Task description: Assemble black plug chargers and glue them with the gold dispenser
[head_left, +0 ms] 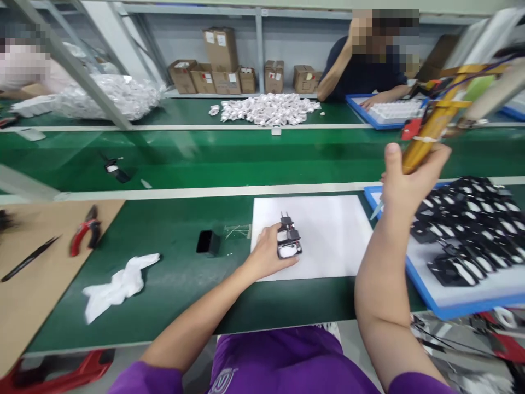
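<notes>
Two hands we log:
- left hand (268, 256), fingers pinching small black-and-white plug part (289, 242) on white paper sheet (328, 230);
- right hand (406, 183), fingers wrapped round yellow hanging tool (430, 131).

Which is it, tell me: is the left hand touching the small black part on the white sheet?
Touching. The head view shows the left hand with its fingers closed around the small black part.

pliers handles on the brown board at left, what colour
Red, with dark jaws. The pliers show best in the head view, lying on the brown board.
</notes>
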The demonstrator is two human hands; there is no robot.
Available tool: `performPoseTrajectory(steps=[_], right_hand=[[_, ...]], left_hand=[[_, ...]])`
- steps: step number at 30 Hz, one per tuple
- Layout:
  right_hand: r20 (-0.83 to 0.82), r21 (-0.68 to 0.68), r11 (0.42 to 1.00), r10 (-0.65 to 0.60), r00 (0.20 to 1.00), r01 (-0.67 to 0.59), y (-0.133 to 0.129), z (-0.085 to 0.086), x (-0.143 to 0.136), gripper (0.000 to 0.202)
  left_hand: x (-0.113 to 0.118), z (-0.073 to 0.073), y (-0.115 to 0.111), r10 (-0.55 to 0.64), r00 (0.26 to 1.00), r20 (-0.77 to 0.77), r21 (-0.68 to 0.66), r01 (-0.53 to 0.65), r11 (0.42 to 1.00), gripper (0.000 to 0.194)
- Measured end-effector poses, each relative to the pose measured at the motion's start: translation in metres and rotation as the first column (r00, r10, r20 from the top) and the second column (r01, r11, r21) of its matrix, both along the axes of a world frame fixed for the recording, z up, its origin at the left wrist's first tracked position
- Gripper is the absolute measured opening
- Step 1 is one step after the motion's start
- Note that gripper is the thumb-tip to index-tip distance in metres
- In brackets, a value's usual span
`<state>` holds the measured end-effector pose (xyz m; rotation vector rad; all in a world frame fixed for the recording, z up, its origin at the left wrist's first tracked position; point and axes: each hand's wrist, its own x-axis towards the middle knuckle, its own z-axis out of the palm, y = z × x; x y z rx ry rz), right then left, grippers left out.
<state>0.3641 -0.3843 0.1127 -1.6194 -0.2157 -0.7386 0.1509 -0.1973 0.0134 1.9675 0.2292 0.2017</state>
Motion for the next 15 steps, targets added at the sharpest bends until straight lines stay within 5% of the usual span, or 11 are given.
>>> performPoseTrajectory(steps=[3, 7, 12, 15], right_hand=[[0.058, -0.187, 0.974, -0.115, 0.992, 0.124, -0.012, 0.001, -0.002, 0.046], [0.074, -0.384, 0.916, -0.097, 0.992, 0.118, -0.03, -0.017, -0.044, 0.053], [-0.092, -0.513, 0.821, 0.24, 0.966, -0.253, -0.021, -0.085, -0.142, 0.033], [-0.341, -0.417, 0.737, 0.416, 0.843, -0.532, -0.006, -0.118, -0.181, 0.049]], left_hand=[[0.003, 0.001, 0.005, -0.05, 0.998, -0.024, 0.026, 0.05, 0.998, 0.077], [0.014, -0.015, 0.004, 0.048, 0.998, -0.051, 0.295, -0.031, 0.955, 0.079], [0.022, -0.034, -0.006, 0.112, 0.991, 0.075, 0.354, -0.132, 0.926, 0.084], [0.021, -0.033, -0.013, 0.125, 0.987, 0.099, 0.319, -0.151, 0.936, 0.083]])
